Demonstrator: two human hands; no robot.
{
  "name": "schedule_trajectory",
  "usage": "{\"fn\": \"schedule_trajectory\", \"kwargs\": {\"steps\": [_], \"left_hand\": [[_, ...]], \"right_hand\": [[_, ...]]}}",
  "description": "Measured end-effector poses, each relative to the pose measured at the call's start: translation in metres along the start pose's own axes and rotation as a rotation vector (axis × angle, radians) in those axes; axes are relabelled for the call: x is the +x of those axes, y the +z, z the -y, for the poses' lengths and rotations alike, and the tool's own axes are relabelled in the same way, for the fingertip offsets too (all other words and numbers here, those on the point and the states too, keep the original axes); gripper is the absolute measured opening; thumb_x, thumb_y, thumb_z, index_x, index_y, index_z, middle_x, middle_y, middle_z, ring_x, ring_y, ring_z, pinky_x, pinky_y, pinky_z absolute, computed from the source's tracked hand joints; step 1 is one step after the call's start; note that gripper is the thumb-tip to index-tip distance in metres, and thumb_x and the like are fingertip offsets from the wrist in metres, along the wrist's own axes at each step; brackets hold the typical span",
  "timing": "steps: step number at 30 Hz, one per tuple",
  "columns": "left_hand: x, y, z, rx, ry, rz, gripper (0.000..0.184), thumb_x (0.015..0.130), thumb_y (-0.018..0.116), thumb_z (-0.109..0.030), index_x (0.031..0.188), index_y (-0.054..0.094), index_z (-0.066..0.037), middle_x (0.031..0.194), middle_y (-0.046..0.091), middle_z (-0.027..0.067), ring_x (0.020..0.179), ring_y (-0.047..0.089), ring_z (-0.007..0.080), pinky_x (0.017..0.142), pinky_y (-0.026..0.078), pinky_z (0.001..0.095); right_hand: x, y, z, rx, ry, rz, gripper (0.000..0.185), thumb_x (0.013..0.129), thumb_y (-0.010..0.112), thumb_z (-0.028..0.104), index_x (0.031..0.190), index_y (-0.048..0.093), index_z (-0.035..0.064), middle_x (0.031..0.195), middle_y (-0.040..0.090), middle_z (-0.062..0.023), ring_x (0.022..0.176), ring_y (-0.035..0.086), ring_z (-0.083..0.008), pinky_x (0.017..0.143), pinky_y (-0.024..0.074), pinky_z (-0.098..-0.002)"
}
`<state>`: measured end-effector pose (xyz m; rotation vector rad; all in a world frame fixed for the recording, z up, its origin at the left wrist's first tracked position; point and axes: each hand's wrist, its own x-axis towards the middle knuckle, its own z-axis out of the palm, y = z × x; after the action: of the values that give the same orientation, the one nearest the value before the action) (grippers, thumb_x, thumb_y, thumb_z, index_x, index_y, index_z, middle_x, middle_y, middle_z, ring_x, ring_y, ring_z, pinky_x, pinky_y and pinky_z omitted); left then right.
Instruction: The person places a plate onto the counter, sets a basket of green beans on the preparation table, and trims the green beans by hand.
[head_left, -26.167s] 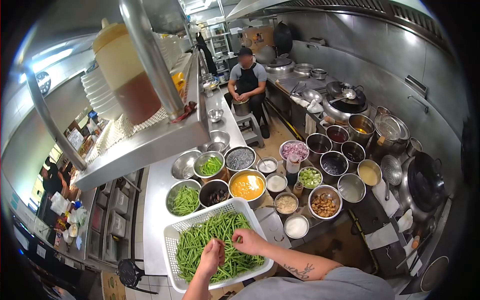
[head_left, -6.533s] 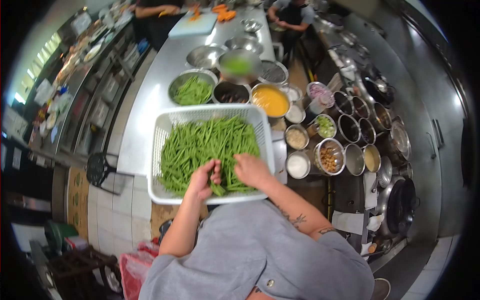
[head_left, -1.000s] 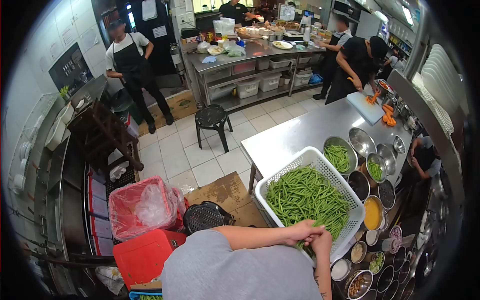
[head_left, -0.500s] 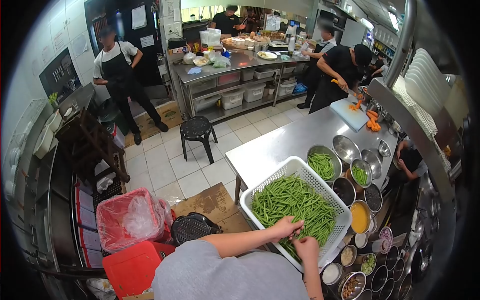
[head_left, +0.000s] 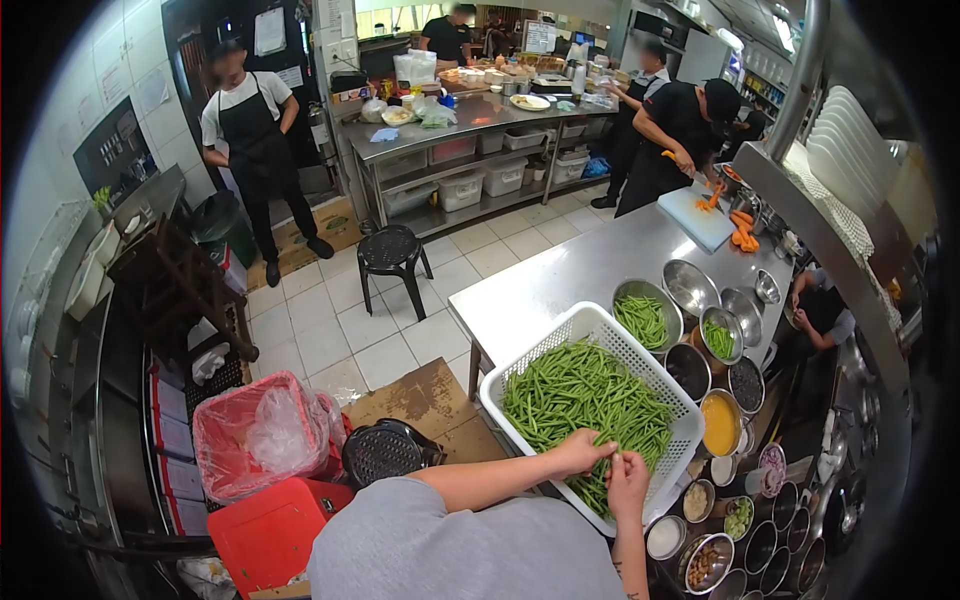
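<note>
A white perforated plastic basket (head_left: 497, 408) full of long green beans (head_left: 575, 395) stands at the near corner of the steel table. Over its near side, my left hand (head_left: 583, 453) is closed in a pinch on a green bean, mostly hidden by the fingers. My right hand (head_left: 628, 484) pinches at the same spot, its fingertips almost meeting those of the left. Just beyond the basket, a steel bowl (head_left: 672, 312) holds cut green beans, and a smaller bowl (head_left: 738, 343) beside it holds more cut pieces.
To the right are a container of orange liquid (head_left: 720, 425) and several tubs of chopped ingredients. A co-worker (head_left: 665, 150) cuts carrots on a white board (head_left: 697, 222). A red bin (head_left: 235, 425), a black stool (head_left: 393, 258) and another person (head_left: 258, 140) are on the left.
Both hands have risen slightly and come closer together, the right hand moving up toward the left fingertips. The person at the left has shifted posture a little.
</note>
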<state>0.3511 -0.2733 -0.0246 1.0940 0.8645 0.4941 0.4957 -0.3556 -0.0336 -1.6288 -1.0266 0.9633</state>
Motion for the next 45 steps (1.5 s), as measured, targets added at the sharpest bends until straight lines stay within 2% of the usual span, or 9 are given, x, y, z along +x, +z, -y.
{"fn": "schedule_trajectory", "kwargs": {"steps": [5, 10, 21, 24, 26, 30, 34, 40, 45], "left_hand": [[-0.004, 0.012, -0.01, -0.162, 0.132, 0.034, 0.024, 0.101, 0.059, -0.026, 0.097, 0.064, -0.002, 0.073, 0.061, 0.0012, 0.051, 0.05, 0.0078, 0.047, 0.042, 0.025], [0.005, 0.009, -0.005, -0.346, 0.104, 0.105, 0.022, 0.102, 0.055, -0.022, 0.111, 0.061, -0.002, 0.097, 0.07, 0.0055, 0.058, 0.048, 0.0067, 0.052, 0.044, 0.0238], [0.002, -0.006, 0.001, -0.452, 0.076, 0.084, 0.021, 0.104, 0.052, -0.022, 0.116, 0.058, -0.006, 0.092, 0.064, 0.0024, 0.06, 0.045, 0.0071, 0.056, 0.044, 0.0232], [-0.001, -0.009, 0.003, -0.012, 0.11, 0.162, 0.022, 0.102, 0.055, -0.027, 0.103, 0.064, -0.006, 0.074, 0.061, -0.0006, 0.058, 0.047, 0.0078, 0.053, 0.04, 0.0249], [-0.017, -0.012, -0.019, 0.254, 0.132, 0.224, 0.026, 0.099, 0.059, -0.029, 0.1, 0.068, -0.005, 0.063, 0.058, 0.0025, 0.057, 0.052, 0.0113, 0.053, 0.041, 0.0288], [-0.017, -0.017, -0.028, 0.589, 0.378, 0.234, 0.03, 0.094, 0.063, -0.027, 0.11, 0.066, -0.002, 0.067, 0.062, 0.0123, 0.058, 0.058, 0.0198, 0.058, 0.047, 0.036], [-0.022, -0.019, -0.052, 0.691, 0.307, 0.319, 0.026, 0.092, 0.065, -0.027, 0.102, 0.069, -0.002, 0.071, 0.064, 0.0168, 0.065, 0.064, 0.0266, 0.063, 0.05, 0.0385], [-0.01, -0.016, -0.03, 0.78, 0.544, 0.205, 0.023, 0.087, 0.069, -0.024, 0.098, 0.07, -0.004, 0.083, 0.067, 0.023, 0.079, 0.065, 0.0394, 0.071, 0.051, 0.0444], [-0.014, -0.011, -0.038, 0.72, 0.412, 0.232, 0.024, 0.082, 0.07, -0.016, 0.105, 0.072, -0.008, 0.091, 0.07, 0.0198, 0.084, 0.068, 0.0357, 0.076, 0.052, 0.0429]], "right_hand": [[-0.011, 0.001, 0.007, 0.21, 0.04, 0.072, 0.014, 0.101, 0.056, 0.015, 0.099, 0.059, 0.0019, 0.069, 0.06, -0.0005, 0.051, 0.05, -0.0053, 0.045, 0.0402, -0.0201], [-0.012, -0.009, 0.001, 0.162, 0.112, 0.045, 0.012, 0.101, 0.056, 0.012, 0.097, 0.061, 0.0016, 0.075, 0.065, -0.0029, 0.053, 0.053, -0.0062, 0.047, 0.0422, -0.02], [-0.011, -0.007, -0.003, 0.288, 0.04, -0.038, 0.013, 0.096, 0.061, 0.007, 0.107, 0.058, 0.0012, 0.085, 0.063, -0.0035, 0.06, 0.055, -0.0075, 0.05, 0.0439, -0.0204], [-0.011, -0.005, 0.01, 0.319, -0.09, -0.089, 0.027, 0.094, 0.062, 0.003, 0.121, 0.054, 0.0011, 0.097, 0.059, -0.0039, 0.066, 0.053, -0.0061, 0.056, 0.0441, -0.0195], [-0.008, -0.005, 0.015, 0.246, -0.154, -0.088, 0.026, 0.094, 0.062, 0.003, 0.119, 0.055, 0.0006, 0.097, 0.059, -0.0037, 0.07, 0.054, -0.0058, 0.062, 0.0449, -0.0193], [-0.006, -0.015, -0.002, 0.162, -0.154, -0.014, 0.011, 0.093, 0.064, 0.003, 0.103, 0.062, -0.001, 0.093, 0.061, -0.002, 0.08, 0.057, -0.0069, 0.071, 0.0466, -0.0217], [-0.015, -0.016, 0.011, 0.214, -0.124, -0.013, 0.009, 0.092, 0.066, 0.003, 0.098, 0.063, -0.0014, 0.088, 0.061, -0.0003, 0.08, 0.058, -0.0069, 0.071, 0.0465, -0.022], [-0.012, -0.016, 0.005, 0.234, -0.126, -0.005, 0.004, 0.092, 0.064, 0.002, 0.095, 0.061, 0.0002, 0.083, 0.059, -0.0002, 0.066, 0.054, -0.0061, 0.056, 0.0424, -0.0205], [-0.014, -0.021, 0.015, 0.37, 0.119, 0.104, 0.008, 0.097, 0.059, 0.009, 0.1, 0.06, 0.0018, 0.077, 0.057, -0.0004, 0.062, 0.052, -0.007, 0.053, 0.0416, -0.0218]]}}
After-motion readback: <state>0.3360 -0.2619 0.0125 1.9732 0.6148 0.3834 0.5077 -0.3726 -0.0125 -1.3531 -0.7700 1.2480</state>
